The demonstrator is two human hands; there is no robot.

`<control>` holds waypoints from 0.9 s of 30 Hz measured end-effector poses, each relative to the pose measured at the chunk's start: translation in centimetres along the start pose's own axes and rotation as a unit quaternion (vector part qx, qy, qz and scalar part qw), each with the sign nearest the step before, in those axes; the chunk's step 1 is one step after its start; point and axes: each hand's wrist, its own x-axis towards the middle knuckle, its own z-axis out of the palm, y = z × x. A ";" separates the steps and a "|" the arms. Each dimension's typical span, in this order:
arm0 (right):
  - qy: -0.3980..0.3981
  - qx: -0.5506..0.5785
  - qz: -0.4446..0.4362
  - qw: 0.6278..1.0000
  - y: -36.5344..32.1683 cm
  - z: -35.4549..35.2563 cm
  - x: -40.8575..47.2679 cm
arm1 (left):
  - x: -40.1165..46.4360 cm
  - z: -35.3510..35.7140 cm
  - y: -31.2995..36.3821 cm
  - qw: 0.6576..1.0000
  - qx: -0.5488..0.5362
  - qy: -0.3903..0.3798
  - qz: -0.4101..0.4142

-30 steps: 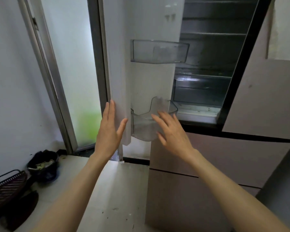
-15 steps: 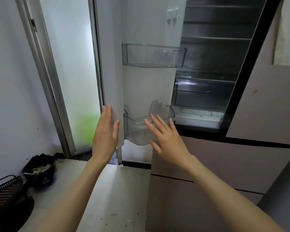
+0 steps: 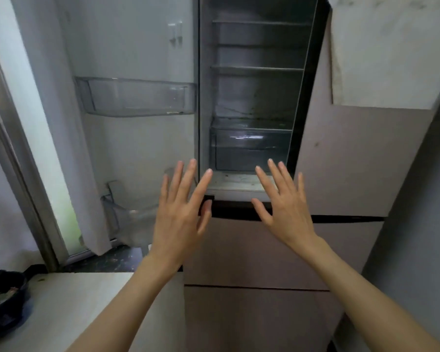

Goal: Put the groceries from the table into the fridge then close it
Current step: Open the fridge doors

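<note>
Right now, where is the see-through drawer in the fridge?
In the head view, the clear drawer sits at the bottom of the open fridge compartment, under the shelves, just above the right hand.

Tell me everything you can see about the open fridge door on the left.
The fridge door is swung wide open, its pale plastic inner side facing the camera. A clear upper bin sits across it, with nothing visible inside; a clear lower bin is partly hidden behind the left hand. Neither hand grips the door.

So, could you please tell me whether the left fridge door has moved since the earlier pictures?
Yes: the left fridge door has swung further open, leftward away from the shelves.
</note>
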 end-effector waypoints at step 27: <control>-0.076 0.027 0.180 0.980 19.0 0.5 4.7 | 16.6 18.7 13.1 0.836 -0.469 -0.232 -0.164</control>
